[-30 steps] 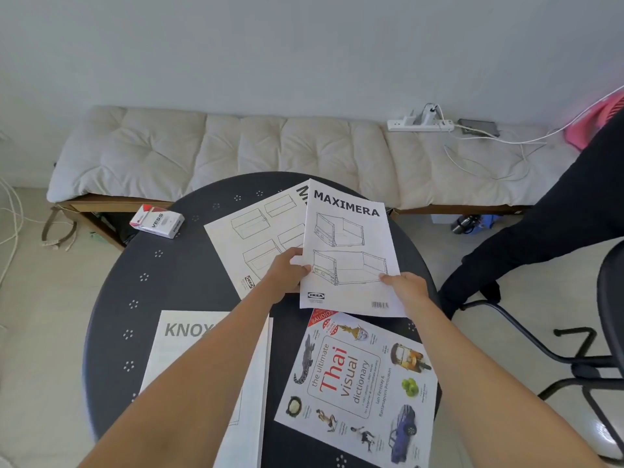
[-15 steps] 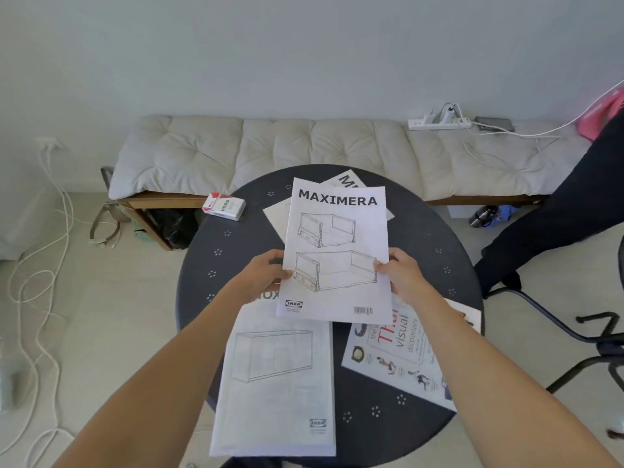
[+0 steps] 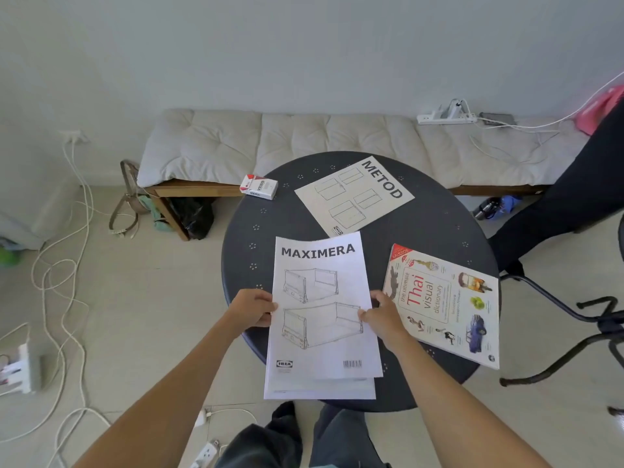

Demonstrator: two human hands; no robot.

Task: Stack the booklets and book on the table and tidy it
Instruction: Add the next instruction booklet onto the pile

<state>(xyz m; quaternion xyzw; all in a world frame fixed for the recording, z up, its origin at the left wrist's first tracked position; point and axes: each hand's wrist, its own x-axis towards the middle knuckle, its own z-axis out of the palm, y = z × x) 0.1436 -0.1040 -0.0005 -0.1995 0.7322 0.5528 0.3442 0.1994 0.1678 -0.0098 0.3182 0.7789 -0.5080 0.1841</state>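
The left hand point(image 3: 254, 309) and the right hand point(image 3: 383, 315) are gripping the two long edges of the MAXIMERA booklet point(image 3: 320, 305), with the fingers closed on the paper, and the booklet is lying on top of another white booklet point(image 3: 320, 388), of which only the lower strip is showing. Both are sitting at the near edge of the round dark table point(image 3: 425, 224), and the lower part of the pair is reaching past the rim, over the person's knees. This is the main risk, in my judgement – if the hands are letting go now, the overhanging paper may be tipping and sliding off to the floor. The edges are also not lining up – the top booklet is lying a little turned against the one below, so the stack may be growing crooked. The METOD booklet point(image 3: 354, 197) is lying apart at the far side, and the Thai dictionary point(image 3: 445, 305) is resting just beside the right hand, with its outer corner hanging over the table edge; a careless push of the forearm may be knocking it down. The small red-and-white box point(image 3: 259, 186) is sitting at the far left rim and could be falling too.
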